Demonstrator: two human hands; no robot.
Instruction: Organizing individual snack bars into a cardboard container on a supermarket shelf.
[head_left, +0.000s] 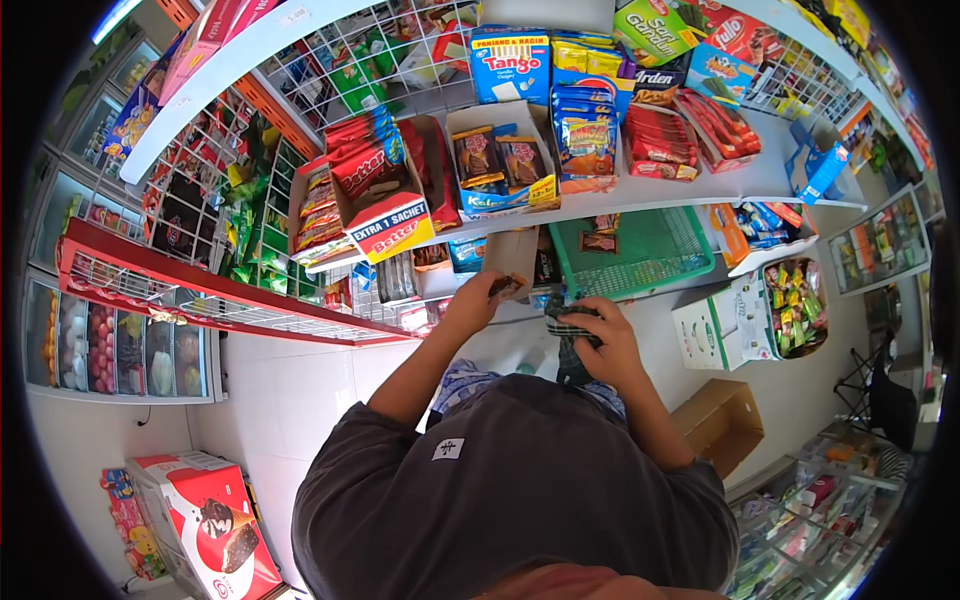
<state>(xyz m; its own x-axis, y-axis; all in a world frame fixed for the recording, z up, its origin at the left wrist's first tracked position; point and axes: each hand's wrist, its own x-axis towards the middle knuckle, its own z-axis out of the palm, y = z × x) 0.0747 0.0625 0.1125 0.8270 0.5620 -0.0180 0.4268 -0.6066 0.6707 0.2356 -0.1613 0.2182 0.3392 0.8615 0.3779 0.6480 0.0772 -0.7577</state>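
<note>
Between the fingers of my left hand (474, 304) is a small brown snack packet (508, 285), held in front of an open cardboard box (512, 251) on the lower shelf. My right hand (609, 339) grips a dark checked cloth (571, 330), which hangs down towards my lap. Just beyond that hand, a green plastic basket (637, 251) rests on the lower shelf. Two similar brown packets (598, 241) lie in the basket near its far left side.
Above, the upper shelf (660, 187) carries snack boxes, including a Better box (390, 229) and a Kalpa box (510, 199). A red-edged wire rack (225, 322) stands left. To the right are a candy-filled carton (795, 307) and a brown cardboard box (724, 424) on the floor.
</note>
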